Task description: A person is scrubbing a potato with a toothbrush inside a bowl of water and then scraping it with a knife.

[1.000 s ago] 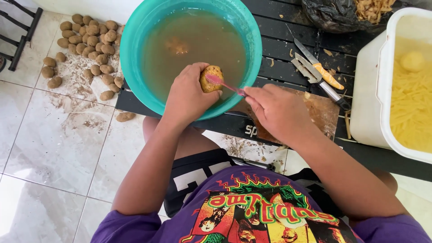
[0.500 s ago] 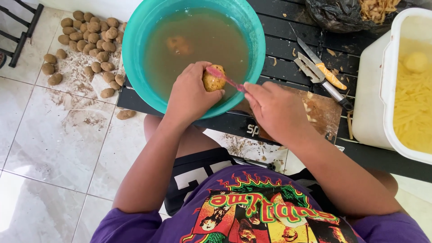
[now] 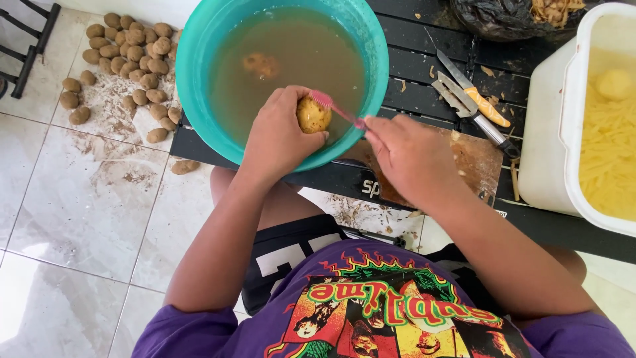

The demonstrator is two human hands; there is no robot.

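Note:
My left hand [image 3: 281, 136] holds a yellow-brown potato [image 3: 313, 115] over the near rim of a teal basin [image 3: 199, 73] filled with muddy water. My right hand [image 3: 411, 156] grips a pink toothbrush [image 3: 334, 108] whose bristle head rests on the top of the potato. Another potato [image 3: 260, 64] lies under the cloudy water further back in the basin.
A heap of unwashed potatoes [image 3: 129, 56] lies on the tiled floor at left. On the black slatted table [image 3: 424, 53] are an orange-handled knife [image 3: 477, 96], a peeler [image 3: 464, 109] and a wooden board [image 3: 480, 162]. A white tub [image 3: 546, 132] of cut potato strips stands at right.
Both hands stay at the basin's near rim. The toothbrush head has shifted across the potato, which has turned slightly in my left hand.

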